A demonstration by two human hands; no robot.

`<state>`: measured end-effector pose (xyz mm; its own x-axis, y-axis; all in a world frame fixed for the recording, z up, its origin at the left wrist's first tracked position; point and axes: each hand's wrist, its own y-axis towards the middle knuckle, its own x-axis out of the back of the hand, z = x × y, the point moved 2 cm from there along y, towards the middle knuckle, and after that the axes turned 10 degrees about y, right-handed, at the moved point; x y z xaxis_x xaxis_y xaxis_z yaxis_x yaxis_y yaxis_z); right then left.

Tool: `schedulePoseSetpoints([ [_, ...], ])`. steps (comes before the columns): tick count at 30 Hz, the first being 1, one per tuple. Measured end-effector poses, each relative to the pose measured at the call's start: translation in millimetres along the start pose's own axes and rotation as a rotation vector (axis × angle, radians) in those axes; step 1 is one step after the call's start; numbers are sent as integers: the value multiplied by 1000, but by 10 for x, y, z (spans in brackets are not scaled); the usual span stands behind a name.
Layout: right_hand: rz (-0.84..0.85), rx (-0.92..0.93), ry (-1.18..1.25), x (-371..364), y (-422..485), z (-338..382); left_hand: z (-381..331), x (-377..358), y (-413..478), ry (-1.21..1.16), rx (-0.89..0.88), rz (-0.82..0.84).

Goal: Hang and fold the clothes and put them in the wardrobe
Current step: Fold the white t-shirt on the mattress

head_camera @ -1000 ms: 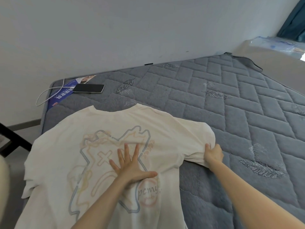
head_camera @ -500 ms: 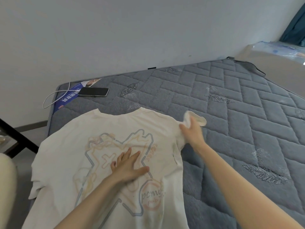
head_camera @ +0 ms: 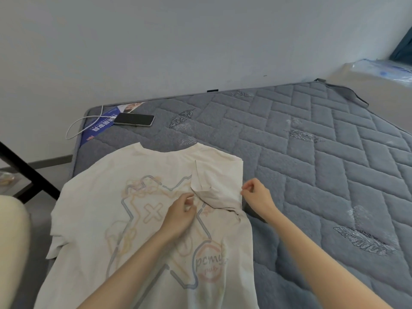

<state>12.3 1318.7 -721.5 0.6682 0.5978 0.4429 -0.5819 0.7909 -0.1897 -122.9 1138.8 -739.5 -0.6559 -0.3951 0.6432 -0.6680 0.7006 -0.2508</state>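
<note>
- Nearby, a cream T-shirt (head_camera: 142, 230) lay flat and print-up on the near left part of a grey quilted mattress (head_camera: 312, 175). Its collar pointed toward the wall (head_camera: 178, 41), and its lower hem ran out of view at the bottom.
- One sleeve (head_camera: 217, 186) was folded inward over the print and lay between the two hands.
- The left hand (head_camera: 178, 216) reached in from the bottom edge and rested on the middle of the shirt, knuckles up and fingers curled. Its grip was pinched on the hem of the folded sleeve.
- The right hand (head_camera: 256, 197) sat at the shirt's folded right edge, just beside the sleeve. Its grip was thumb against forefinger, pinching the cloth there, with the other fingers loosely curled.
- At the left border a pale blurred shape (head_camera: 11, 241) could not be made out, and a black bar (head_camera: 29, 172) slanted beyond it.
- Farther off, near the mattress's far left corner, a dark phone (head_camera: 134, 119) lay flat, well apart from the shirt. Its left end touched a blue printed label (head_camera: 98, 129), and a white cable (head_camera: 74, 128) looped off the mattress edge.
- Beyond the mattress, at the far right, a plastic-wrapped item (head_camera: 383, 70) lay on a ledge (head_camera: 347, 79) below a dark blue curtain (head_camera: 404, 49).
</note>
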Motion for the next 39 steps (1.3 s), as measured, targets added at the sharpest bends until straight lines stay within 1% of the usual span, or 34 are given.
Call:
schedulePoseSetpoints([
  [3, 272, -183, 6, 63, -144, -193, -138, -179, -18, 39, -134, -12],
  [4, 325, -200, 10, 61, -188, -231, -175, -212, -9, 93, -182, -34],
  [5, 338, -193, 23, 59, -218, -260, -216, -230, 3, 168, -230, -55],
  [7, 311, -171, 78, 48, -263, -292, -289, -244, 38, 336, -307, -53],
  [9, 296, -153, 77, 25, -284, -311, -330, -250, 82, 483, -331, -12],
  [11, 282, -132, 23, -1, -270, -324, -337, -247, 125, 541, -282, 23],
  [13, 283, -86, -41, -21, -260, -301, -336, -237, 150, 562, -242, 4],
  [15, 275, -3, -115, -24, -258, -274, -349, -208, 159, 535, -268, -65],
  [18, 229, 128, -150, -15, -290, -250, -363, -148, 167, 434, -328, -147],
  [23, 34, 349, -244, -46, -371, -281, -416, -46, 154, 349, -357, -232],
  [26, -2, 422, -234, -35, -406, -301, -457, -31, 106, 327, -376, -255],
  [29, -69, 457, -206, -35, -442, -265, -476, -11, 76, 350, -365, -272],
  [32, -133, 466, -262, -59, -456, -192, -511, 1, 41, 361, -361, -295],
  [37, -153, 427, -542, -107, -469, -224, -499, -35, 7, 448, -397, -298],
  [39, -56, 382, -686, -139, -482, -279, -456, -76, -29, 497, -408, -279],
])
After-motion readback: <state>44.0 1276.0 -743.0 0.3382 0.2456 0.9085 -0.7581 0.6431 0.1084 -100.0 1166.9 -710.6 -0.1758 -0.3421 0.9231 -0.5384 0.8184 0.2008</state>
